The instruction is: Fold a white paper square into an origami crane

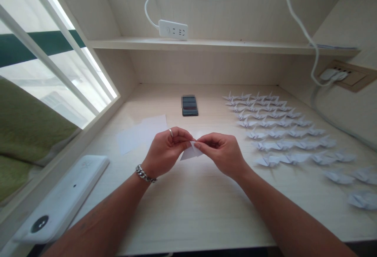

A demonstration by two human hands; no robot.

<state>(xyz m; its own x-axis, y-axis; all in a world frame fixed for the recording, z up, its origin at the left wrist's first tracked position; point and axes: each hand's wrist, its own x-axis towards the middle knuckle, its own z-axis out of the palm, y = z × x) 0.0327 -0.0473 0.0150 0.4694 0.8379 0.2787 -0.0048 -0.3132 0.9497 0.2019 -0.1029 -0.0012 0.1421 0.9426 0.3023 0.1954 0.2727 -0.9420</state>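
Note:
Between my two hands is a small piece of folded white paper (188, 153), raised a little over the desk, its pointed lower part hanging below the fingers. My left hand (167, 149), with a ring and a chain bracelet, pinches its upper edge from the left. From the right, my right hand (220, 150) pinches the same edge, thumb and fingertips close to the left ones. The fingers cover the top of the fold. Flat sheets of white paper (138, 131) lie on the desk just beyond my left hand.
Rows of folded white paper cranes (273, 123) fill the desk's right side. A dark phone-like object (190, 105), partly pixelated, lies at the back. A long white device (64, 198) rests along the left edge. A power strip (173, 30) sits on the shelf (212, 45).

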